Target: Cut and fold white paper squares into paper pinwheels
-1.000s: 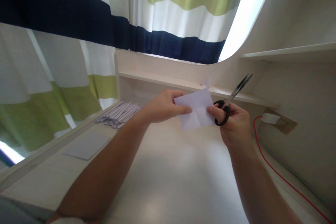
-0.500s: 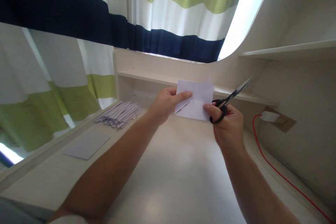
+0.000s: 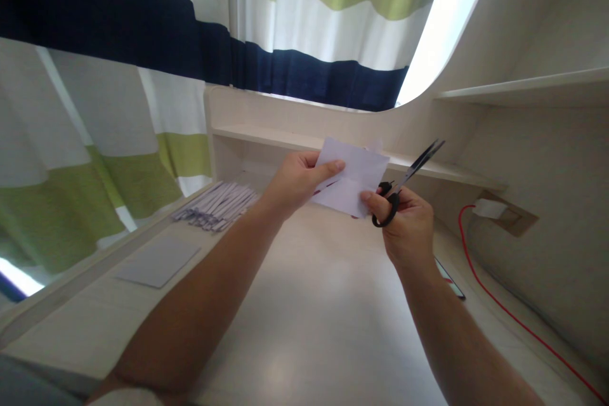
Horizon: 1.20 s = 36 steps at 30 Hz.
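A white sheet of paper (image 3: pixel 354 171) is held up above the desk, with a slit running in from its left edge. My left hand (image 3: pixel 302 179) pinches its left side, thumb lying on the front. The lower right part sits under the thumb of my right hand (image 3: pixel 409 225). That same hand also has black-handled scissors (image 3: pixel 394 203) hooked on its fingers; the blades point up and to the right, away from the paper, nearly closed. The fingers behind the sheet are mostly hidden.
On the desk (image 3: pixel 304 317), a pile of thin paper strips (image 3: pixel 216 206) lies at the back left. Nearer is a stack of white paper (image 3: pixel 159 261). A phone (image 3: pixel 451 279) shows partly behind my right forearm. A red cable (image 3: pixel 495 298) runs down from a wall socket (image 3: pixel 509 216).
The paper has tilted clockwise. My right hand and the scissors have shifted slightly left, and the blades look more closed. The phone has come into view beside my right forearm.
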Available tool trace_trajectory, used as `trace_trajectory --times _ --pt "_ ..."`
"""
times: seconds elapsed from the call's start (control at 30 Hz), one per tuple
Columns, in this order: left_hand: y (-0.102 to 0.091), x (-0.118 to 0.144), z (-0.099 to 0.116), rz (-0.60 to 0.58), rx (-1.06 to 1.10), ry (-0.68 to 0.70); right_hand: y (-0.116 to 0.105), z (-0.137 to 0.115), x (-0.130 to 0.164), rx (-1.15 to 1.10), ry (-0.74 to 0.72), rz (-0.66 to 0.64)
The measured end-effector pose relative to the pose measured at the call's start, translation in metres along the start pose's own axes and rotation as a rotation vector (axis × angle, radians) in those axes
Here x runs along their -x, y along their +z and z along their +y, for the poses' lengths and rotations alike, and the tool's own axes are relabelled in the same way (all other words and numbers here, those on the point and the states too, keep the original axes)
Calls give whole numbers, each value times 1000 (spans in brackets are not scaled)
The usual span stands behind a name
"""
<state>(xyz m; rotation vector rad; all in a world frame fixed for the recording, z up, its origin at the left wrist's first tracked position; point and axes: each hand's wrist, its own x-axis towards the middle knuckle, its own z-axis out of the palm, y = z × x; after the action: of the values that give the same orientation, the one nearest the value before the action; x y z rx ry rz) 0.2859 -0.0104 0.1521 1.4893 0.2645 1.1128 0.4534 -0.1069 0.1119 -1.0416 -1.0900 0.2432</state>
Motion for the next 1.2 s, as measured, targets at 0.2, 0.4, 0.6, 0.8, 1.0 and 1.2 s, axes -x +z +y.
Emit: trace_trajectory --times 0.2,0.4,0.6,0.8,1.0,1.2 --pt "-2 -3 -5 -48 -65 18 1 1 2 36 -67 74" --pt "-1 -5 -5 -29 -66 -3 4 1 3 -9 -40 27" --pt "-6 -4 -2 -29 -219 19 8 0 6 2 -29 -7" --pt "-10 -4 3 33 -334 75 1 -5 0 8 12 -109" --pt "-23 17 43 241 -392 294 -27 -29 -11 238 157 -626" --pt "-33 41 74 259 -393 398 -32 -42 -6 286 234 -897"
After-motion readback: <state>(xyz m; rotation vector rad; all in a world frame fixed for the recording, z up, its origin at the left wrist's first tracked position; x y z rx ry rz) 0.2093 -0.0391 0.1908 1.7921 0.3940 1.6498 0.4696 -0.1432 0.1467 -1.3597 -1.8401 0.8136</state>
